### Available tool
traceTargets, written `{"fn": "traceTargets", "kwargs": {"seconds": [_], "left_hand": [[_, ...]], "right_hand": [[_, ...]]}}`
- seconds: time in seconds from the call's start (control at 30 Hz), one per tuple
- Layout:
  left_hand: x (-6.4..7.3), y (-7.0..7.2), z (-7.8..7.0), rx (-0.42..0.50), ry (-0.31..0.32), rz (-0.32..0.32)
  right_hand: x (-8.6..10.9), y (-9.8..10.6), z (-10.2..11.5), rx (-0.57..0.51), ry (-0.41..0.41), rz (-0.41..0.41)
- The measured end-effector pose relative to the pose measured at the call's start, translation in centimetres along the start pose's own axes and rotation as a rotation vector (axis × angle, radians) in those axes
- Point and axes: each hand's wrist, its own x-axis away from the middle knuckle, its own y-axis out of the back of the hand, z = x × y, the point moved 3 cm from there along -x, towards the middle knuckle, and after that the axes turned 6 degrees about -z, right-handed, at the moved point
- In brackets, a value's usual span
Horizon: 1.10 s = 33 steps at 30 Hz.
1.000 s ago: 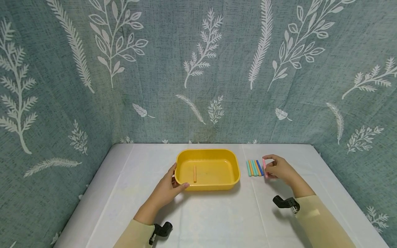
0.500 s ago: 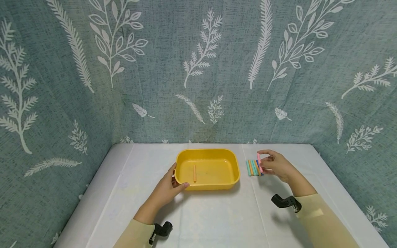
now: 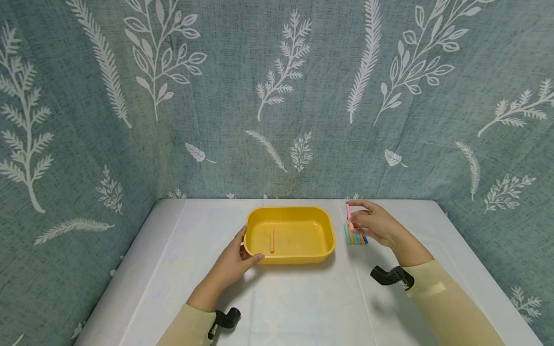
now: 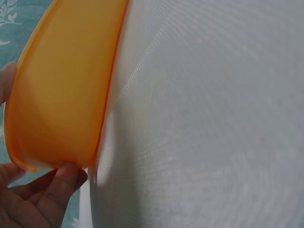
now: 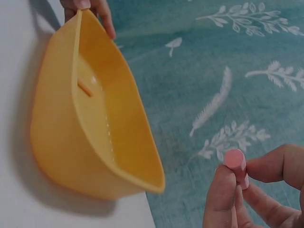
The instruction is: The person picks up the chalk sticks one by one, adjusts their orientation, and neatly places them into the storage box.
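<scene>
My right hand (image 3: 378, 226) pinches a pink chalk stick (image 3: 350, 217) between thumb and fingers, raised over a row of chalk sticks (image 3: 348, 236). The right wrist view shows the round end of the pink chalk (image 5: 234, 158) between the fingertips. Just to the left of the row stands a yellow plastic tub (image 3: 303, 261). Its near left corner is gripped by my left hand (image 3: 231, 264), thumb on the rim and fingers round the outside wall. Inside the tub, toward the left, lies one orange chalk stick (image 3: 272, 241).
A white cloth covers the table (image 3: 298, 302). Behind it and at both sides hangs a green leaf-patterned curtain (image 3: 235, 96). The row holds several green, orange and blue sticks side by side, partly hidden by the right hand.
My right hand has lifted the pink chalk from the right end of the row and carried it left above the other sticks. My left hand and the tub have stayed put.
</scene>
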Motion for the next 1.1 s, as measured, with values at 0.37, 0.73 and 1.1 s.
{"fn": "traceTargets", "kwargs": {"seconds": [0.37, 0.73, 1.1], "left_hand": [[-0.1, -0.1, 0.1, 0.005, -0.007, 0.002], [0.0, 0.1, 0.1, 0.007, -0.014, -0.002], [0.0, 0.1, 0.1, 0.013, -0.023, -0.001]], "right_hand": [[-0.8, -3.1, 1.8, -0.057, -0.003, 0.049], [-1.9, -6.5, 2.5, -0.127, -0.043, 0.121], [-3.5, -10.4, 1.8, -0.156, -0.094, 0.14]]}}
